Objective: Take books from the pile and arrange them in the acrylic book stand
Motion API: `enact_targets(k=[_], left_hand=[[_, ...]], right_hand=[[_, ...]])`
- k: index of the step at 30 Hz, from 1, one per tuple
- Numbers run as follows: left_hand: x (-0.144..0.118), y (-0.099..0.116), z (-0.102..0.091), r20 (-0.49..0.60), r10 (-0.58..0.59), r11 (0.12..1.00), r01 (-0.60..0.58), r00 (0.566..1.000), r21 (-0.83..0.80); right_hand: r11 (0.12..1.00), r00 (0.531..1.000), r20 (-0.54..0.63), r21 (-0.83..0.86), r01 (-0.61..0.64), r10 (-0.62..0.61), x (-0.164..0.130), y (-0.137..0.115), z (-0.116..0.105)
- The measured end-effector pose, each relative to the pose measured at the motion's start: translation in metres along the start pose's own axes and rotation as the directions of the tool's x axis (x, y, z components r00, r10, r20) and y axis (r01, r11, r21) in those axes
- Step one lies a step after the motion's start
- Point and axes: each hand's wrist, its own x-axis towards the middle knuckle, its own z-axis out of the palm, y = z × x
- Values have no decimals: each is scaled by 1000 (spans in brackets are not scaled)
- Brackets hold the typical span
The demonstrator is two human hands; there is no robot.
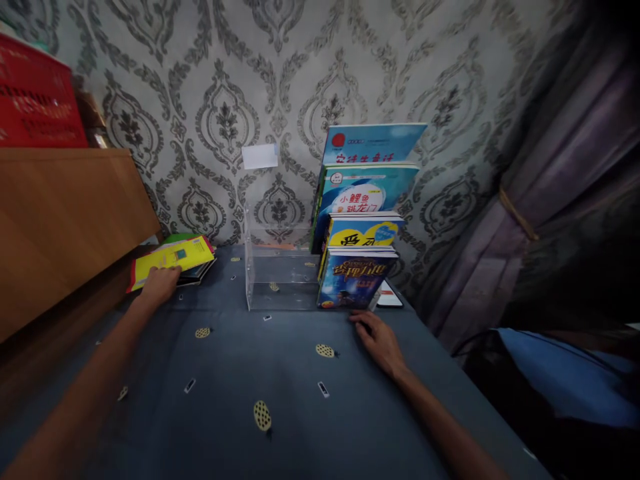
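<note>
Forearms [440, 423] cropped, left hand [161, 285] on yellow book [173, 259], grip unclear, right hand [380, 343] loosely spread, phone [389, 295] partly hidden by books [354, 280]

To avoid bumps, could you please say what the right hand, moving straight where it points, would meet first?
The right hand would likely meet the front blue book first; the gap is unclear.

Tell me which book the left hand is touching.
The yellow book lying at the left, atop other books, with the left hand on its cover. The right-hand books stand upright in the clear rack, apart from that hand.
</note>
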Motion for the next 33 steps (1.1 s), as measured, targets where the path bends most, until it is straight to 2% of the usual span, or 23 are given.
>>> enact_targets(k=[5, 11, 14, 19, 26, 28, 30, 32, 33], left_hand=[[-22, 5, 5, 50, 46, 999, -46, 998, -1], [-55, 26, 21, 131, 105, 994, -101, 986, -36], [-71, 35, 21, 146, 111, 993, -105, 983, -51], [-92, 53, 4, 192, 150, 987, -136, 970, -80], [-135, 106, -33, 233, 303, 950, -276, 924, -143], [-145, 117, -40, 209, 382, 908, -325, 900, -263], [-146, 122, -39, 151, 467, 807, -350, 871, -476], [-139, 124, -29, 50, 474, 704, -344, 879, -622], [-133, 124, -20, -4, 451, 688, -351, 892, -636]], right_hand=[[1000, 1000, 3, 2, 10, -10, 0, -1, 1], [1000, 1000, 16, 5, 15, -15, 0, -2, 1], [1000, 1000, 19, 0, 12, -12, -1, -1, 2], [1000, 1000, 9, 2, 17, -17, -1, 0, 3], [999, 1000, 5, -15, 30, -30, -2, 1, 5], [999, 999, 16, -24, 39, -39, -3, 1, 4], [998, 998, 31, -33, 49, -48, -3, 0, 4], [998, 998, 40, -39, 56, -55, -4, -2, 4], [997, 998, 40, -45, 58, -56, -5, -4, 4]])
